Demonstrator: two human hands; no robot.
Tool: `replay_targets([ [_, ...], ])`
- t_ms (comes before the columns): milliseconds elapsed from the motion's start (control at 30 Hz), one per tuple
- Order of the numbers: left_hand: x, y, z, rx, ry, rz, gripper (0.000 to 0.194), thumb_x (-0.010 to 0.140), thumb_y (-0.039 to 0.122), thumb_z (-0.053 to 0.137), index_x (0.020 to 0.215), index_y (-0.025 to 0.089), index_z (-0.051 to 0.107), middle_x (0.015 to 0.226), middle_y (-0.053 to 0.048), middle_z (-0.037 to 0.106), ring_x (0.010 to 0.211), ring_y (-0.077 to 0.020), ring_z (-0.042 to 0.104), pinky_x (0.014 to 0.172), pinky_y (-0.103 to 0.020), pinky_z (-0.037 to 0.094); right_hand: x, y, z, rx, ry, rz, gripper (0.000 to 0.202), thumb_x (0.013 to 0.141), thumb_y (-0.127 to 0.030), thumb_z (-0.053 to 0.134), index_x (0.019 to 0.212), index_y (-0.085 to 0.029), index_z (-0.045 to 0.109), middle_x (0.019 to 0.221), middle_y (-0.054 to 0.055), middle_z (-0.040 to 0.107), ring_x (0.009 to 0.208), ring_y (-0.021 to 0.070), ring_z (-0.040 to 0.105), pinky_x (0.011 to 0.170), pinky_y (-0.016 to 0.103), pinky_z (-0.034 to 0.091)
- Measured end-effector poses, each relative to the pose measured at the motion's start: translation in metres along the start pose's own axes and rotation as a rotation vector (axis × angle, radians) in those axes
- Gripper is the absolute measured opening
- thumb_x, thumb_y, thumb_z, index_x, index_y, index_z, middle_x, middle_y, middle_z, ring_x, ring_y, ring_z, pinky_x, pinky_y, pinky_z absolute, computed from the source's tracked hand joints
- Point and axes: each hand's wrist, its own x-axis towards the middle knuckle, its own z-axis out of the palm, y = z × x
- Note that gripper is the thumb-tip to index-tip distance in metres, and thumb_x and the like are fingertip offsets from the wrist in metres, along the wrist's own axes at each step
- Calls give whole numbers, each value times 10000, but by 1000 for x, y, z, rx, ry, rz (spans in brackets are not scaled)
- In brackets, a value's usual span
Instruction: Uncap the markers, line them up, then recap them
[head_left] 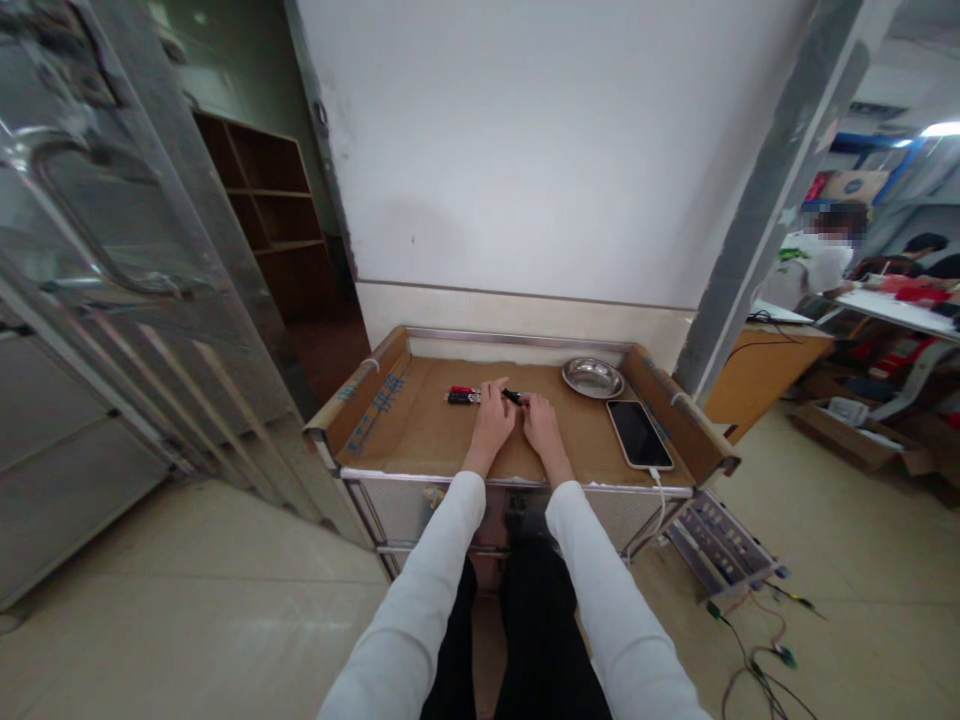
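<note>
Just right of the middle of a cardboard-lined tabletop, my left hand and my right hand come close together. Between their fingertips is a slim black pen-like piece, and both hands pinch at it from either side. The fingers partly cover it, so its exact kind cannot be made out. Beside my left hand, on its left, lie several slim red and black pen-like pieces with shiny parts; some of their right ends are behind my fingers.
A round metal dish stands at the back right. In front of it lies a phone with a white cable hanging over the edge. Raised cardboard-covered sides flank the top. A metal-framed device with wires sits on the floor, right. People work in the background.
</note>
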Motion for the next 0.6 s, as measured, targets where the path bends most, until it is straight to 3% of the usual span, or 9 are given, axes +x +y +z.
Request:
replay_targets([
  [200, 1, 3, -2, 7, 21, -1, 144, 880, 146, 488, 1015, 193, 504, 1066, -85, 470, 1067, -200, 517, 981, -379, 441, 2, 4, 4, 56, -15, -38, 175, 923, -173, 414, 1013, -153, 563, 1014, 103, 642, 941, 198, 556, 826, 296, 392],
  [433, 3, -1, -3, -30, 53, -7, 107, 888, 125, 469, 961, 190, 512, 1006, -71, 537, 983, -184, 555, 920, -362, 472, 4, 5, 5, 63, -7, -57, 142, 900, -220, 472, 968, -173, 587, 1003, 94, 641, 955, 209, 551, 850, 319, 402],
  [600, 4, 2, -6, -49, 163, -44, 124, 884, 110, 450, 961, 187, 507, 990, -76, 539, 970, -187, 544, 902, -354, 471, 3, 6, 5, 103, 11, -22, 123, 875, -174, 492, 953, -179, 587, 1013, 87, 638, 975, 214, 543, 862, 325, 406],
])
